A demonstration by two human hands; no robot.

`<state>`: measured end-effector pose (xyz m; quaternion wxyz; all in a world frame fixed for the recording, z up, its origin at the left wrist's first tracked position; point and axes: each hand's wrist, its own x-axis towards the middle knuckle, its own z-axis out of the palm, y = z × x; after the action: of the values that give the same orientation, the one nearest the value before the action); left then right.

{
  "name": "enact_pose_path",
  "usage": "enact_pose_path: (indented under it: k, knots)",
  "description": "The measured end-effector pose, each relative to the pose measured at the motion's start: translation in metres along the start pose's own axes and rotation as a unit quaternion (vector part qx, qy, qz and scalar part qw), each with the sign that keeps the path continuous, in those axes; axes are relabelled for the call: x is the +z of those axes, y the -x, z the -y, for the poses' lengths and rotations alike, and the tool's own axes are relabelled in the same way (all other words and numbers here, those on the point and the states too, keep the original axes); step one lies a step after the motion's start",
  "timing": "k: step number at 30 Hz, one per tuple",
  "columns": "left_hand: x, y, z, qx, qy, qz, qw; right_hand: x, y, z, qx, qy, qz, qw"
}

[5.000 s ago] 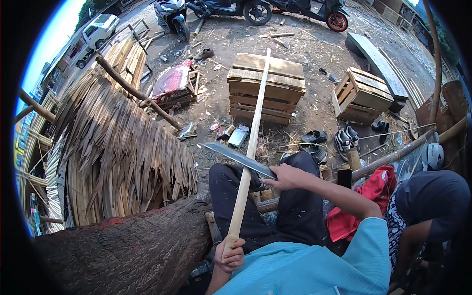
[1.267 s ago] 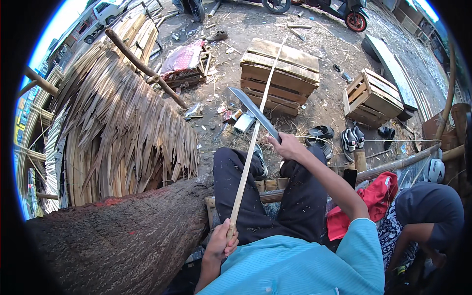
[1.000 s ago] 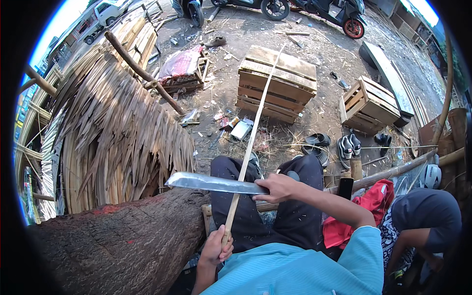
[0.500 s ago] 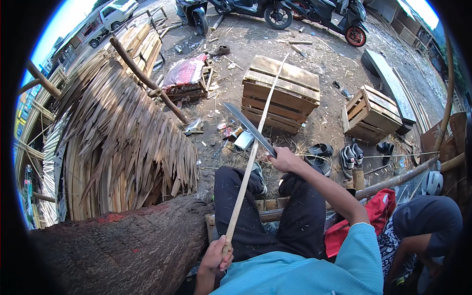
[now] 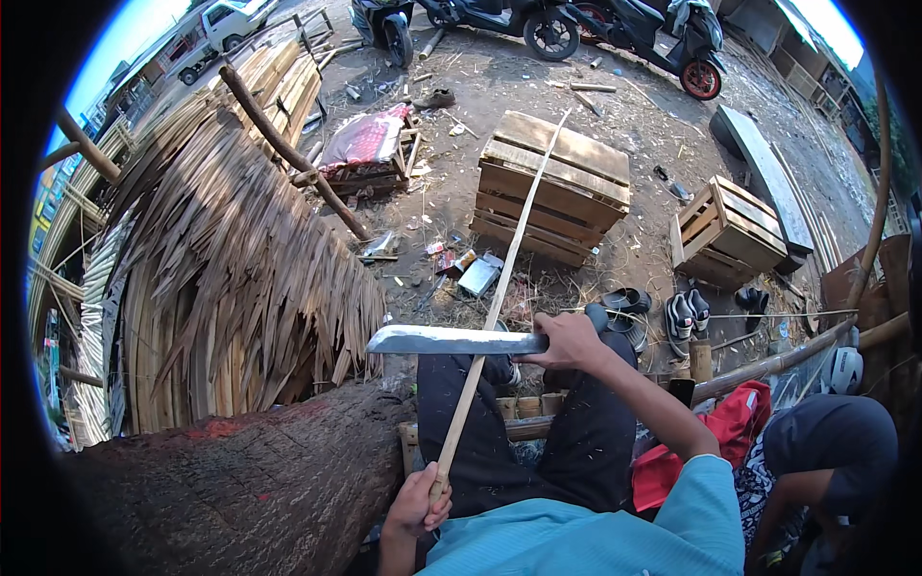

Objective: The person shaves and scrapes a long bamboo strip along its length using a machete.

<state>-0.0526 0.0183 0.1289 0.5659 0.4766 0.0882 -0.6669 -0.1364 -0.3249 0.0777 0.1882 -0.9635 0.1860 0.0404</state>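
Note:
A long, thin bamboo strip (image 5: 519, 240) slants from my lap up and away, its far end over a wooden crate. My left hand (image 5: 419, 499) is closed around its near end, close to my body. My right hand (image 5: 569, 340) grips a machete (image 5: 451, 341) by its dark handle, which sticks out past the fist. The broad blade lies flat and crosswise over the strip, above my knees, its rounded tip pointing left. Whether the edge touches the strip I cannot tell.
Slatted wooden crates (image 5: 552, 182) stand ahead. A thick dark log (image 5: 240, 480) lies at my left, below a dried-leaf thatch (image 5: 240, 230). At my right are a red cloth (image 5: 706, 446) and a bent-over person (image 5: 831, 446). Shoes (image 5: 686, 320) and parked motorbikes (image 5: 547, 29) are farther off.
My right hand has drawn the machete nearer along the strip. Its blade has swung from pointing away and left to lying crosswise, with the broad side showing. My left hand stays put.

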Motion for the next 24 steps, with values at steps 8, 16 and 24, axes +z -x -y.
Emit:
enact_pose_path:
  k: [8, 16, 24]
  knots:
    - [0.005, -0.006, -0.002, 0.002, -0.018, -0.006, 1.000, -0.017, 0.017, -0.001, 0.035, -0.028, 0.010, 0.999]
    - [0.003, -0.010, 0.004, 0.006, -0.027, 0.000, 1.000, 0.021, 0.021, 0.009, -0.243, -0.104, 0.009, 0.964]
    - [-0.006, -0.030, 0.013, -0.035, 0.126, 0.065, 0.989, 0.046, -0.044, -0.045, 0.115, -0.317, -0.122, 0.933]
